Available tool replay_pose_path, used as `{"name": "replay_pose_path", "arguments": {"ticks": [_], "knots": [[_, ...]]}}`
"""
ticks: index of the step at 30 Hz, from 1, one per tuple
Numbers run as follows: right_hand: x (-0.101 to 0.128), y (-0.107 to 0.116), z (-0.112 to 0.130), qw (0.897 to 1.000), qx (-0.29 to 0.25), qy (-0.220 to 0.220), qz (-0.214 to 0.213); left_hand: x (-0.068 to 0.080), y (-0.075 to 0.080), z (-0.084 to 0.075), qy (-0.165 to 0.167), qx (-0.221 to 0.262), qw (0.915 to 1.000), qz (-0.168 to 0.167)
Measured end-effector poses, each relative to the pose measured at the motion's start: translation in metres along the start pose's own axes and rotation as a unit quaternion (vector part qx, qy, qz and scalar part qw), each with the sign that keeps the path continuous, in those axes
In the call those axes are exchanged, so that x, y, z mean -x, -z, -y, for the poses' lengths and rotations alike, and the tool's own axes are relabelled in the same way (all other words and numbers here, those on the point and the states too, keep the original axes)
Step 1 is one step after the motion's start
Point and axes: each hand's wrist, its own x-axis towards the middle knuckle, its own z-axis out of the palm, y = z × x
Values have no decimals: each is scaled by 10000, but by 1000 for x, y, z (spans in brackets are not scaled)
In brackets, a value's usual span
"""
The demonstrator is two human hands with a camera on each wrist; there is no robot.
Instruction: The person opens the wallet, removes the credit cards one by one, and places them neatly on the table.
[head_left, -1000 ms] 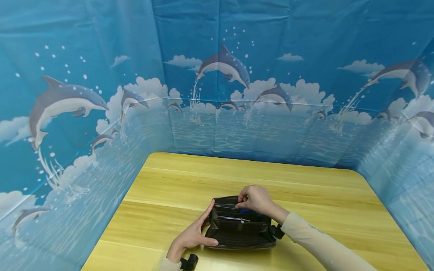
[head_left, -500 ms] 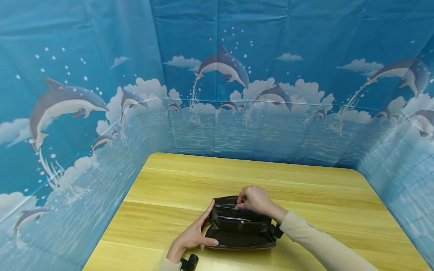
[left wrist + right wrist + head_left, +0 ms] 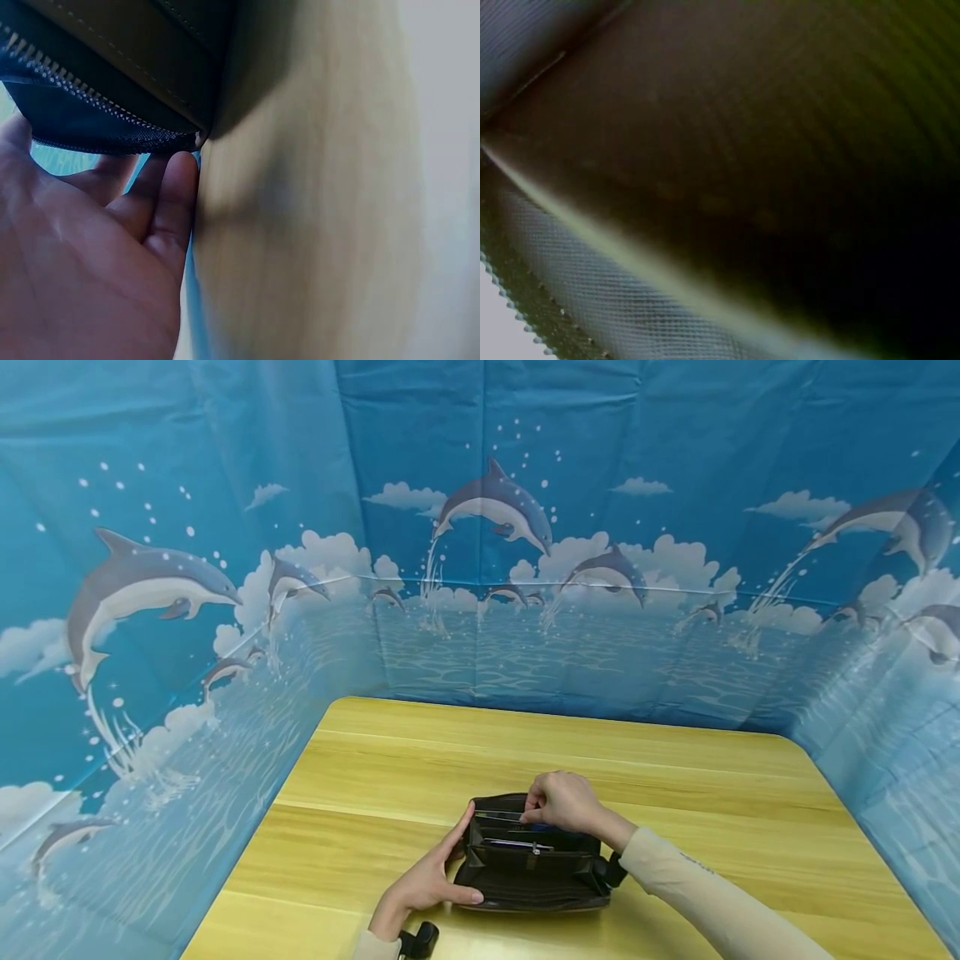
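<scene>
A dark zip-around wallet (image 3: 536,881) stands spread wide on the table, its inner compartments facing up. My left hand (image 3: 426,881) holds its left end, the thumb on the front edge and the fingers along the left side. In the left wrist view the fingers of the left hand (image 3: 97,247) bend against the wallet's zipper (image 3: 90,97). My right hand (image 3: 572,802) reaches into the rear compartment, fingers bent down; what the fingertips grip is hidden. Something blue (image 3: 542,828) shows beneath it. A thin pale-edged item (image 3: 506,842) sits in the middle compartment, near the zip pull (image 3: 536,848).
The wallet rests on a yellow wood-grain table (image 3: 360,793). A blue dolphin-print curtain (image 3: 420,635) surrounds the table's back and sides. Black wrist devices (image 3: 420,941) are worn on both wrists. The right wrist view is dark and blurred, close to the wallet's lining (image 3: 630,262).
</scene>
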Motion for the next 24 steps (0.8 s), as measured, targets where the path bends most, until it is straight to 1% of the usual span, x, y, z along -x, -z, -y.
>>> {"name": "replay_pose_path", "arguments": {"ticks": [3,5,9,12,14,18,24], "knots": [[0,0,0,10000,-39,38,23,0,0,0,1,-53,10000,-19],[0,1,0,10000,36,78,34,0,0,0,-30,-83,10000,-25],[2,1,2,9984,440,346,17,0,0,1,-77,-99,9999,-17],[3,1,3,9954,739,612,-35,0,0,3,-31,-129,9999,-25],[4,0,4,9938,855,710,-55,0,1,3,16,-150,9999,-28],[4,0,4,9931,848,806,-88,0,1,2,-23,-188,9998,-40],[3,-1,2,9904,793,1120,-159,-1,1,2,-152,-43,9999,-23]]}}
